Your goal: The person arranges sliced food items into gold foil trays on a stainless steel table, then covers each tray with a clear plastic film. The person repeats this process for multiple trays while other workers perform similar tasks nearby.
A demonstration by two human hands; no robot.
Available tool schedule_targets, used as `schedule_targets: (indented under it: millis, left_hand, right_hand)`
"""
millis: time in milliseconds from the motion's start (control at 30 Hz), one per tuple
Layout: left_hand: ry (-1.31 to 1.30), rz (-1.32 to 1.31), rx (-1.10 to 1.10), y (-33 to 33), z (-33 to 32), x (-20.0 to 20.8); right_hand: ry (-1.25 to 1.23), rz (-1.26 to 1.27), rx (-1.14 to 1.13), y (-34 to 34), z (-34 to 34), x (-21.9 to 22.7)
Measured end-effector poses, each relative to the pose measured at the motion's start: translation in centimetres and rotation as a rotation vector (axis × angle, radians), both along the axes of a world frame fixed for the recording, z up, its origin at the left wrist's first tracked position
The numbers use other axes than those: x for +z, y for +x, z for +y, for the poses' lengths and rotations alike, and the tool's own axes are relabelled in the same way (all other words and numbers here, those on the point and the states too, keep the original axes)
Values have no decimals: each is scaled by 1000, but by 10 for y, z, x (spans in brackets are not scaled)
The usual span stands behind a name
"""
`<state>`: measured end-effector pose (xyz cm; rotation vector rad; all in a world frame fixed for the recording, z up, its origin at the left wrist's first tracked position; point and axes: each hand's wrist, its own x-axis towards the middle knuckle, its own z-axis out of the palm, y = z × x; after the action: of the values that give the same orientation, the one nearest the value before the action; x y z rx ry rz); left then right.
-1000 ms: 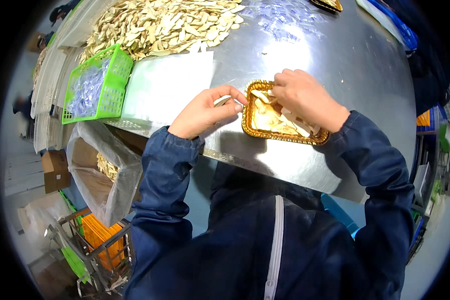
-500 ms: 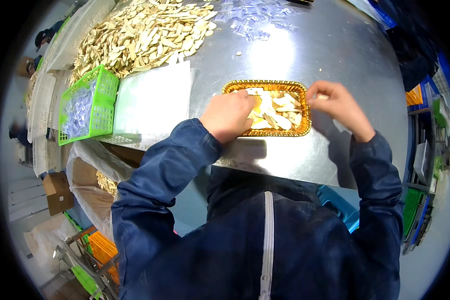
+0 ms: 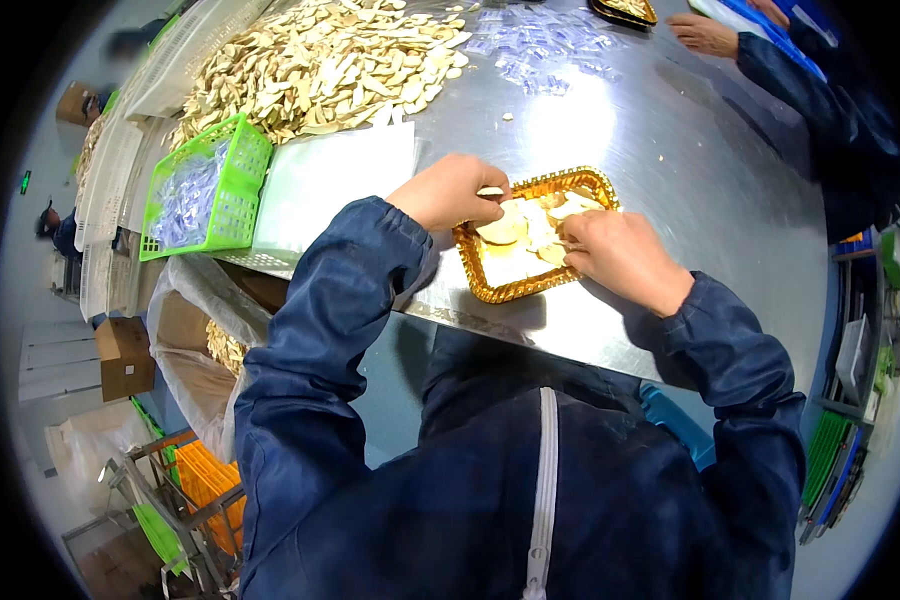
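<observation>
A gold tray (image 3: 482, 284) with a ridged rim lies on the metal table in front of me, set at a slant. Pale dried slices (image 3: 503, 228) lie in it, and part of its bright floor shows. My left hand (image 3: 452, 194) is at the tray's left far corner, a pale slice (image 3: 490, 190) pinched between thumb and fingers. From the right, my right hand (image 3: 625, 258) reaches over the rim. Its fingers are closed down on a slice (image 3: 552, 253) among the others, their tips partly hidden.
A big heap of pale slices (image 3: 320, 70) covers the table's far left. Small clear-blue packets (image 3: 545, 45) lie beyond the tray; more fill a green basket (image 3: 215, 205) beside clear plastic sheets (image 3: 330, 175). Another person's hand (image 3: 705, 35) is at far right, near a second tray (image 3: 625, 12).
The tray has turned to a slant. My left hand has lifted a slice out to its edge, and my right hand has moved in from the right. Another person's hands have come into view.
</observation>
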<state>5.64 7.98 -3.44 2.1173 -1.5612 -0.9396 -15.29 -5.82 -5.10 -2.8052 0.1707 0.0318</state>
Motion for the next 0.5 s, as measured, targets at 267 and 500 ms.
schedule_targets:
  millis: [267,500]
  left_hand:
    - [-30,-98,-140,-15,22,-10]
    - [-188,-312,191,-44,59,1]
  right_hand:
    - [91,78,13,-3,-13,14]
    - [122,-71,-97,20,-8,7]
